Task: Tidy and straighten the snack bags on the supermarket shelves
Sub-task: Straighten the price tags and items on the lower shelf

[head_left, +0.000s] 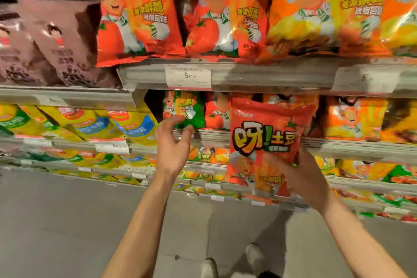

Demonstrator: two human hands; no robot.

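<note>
My right hand (297, 178) grips a red snack bag (268, 140) by its lower right part and holds it upright in front of the second shelf (214, 136). My left hand (173, 144) is raised with loosely spread fingers just before a green snack bag (189, 113) standing on that shelf; whether it touches the bag is unclear. A red tomato bag (215, 115) stands between the green bag and the held one. Above, red tomato bags (140, 18) and orange bags (327, 9) fill the top shelf (270, 74).
Brown bags (45, 40) lean at upper left. Yellow chip bags (90, 124) lie tilted on the left shelves. Orange bags (356, 119) stand at right, more mixed bags on lower shelves (361, 185). A price tag (188, 77) hangs on the top shelf edge. Grey floor (67, 221) lies below.
</note>
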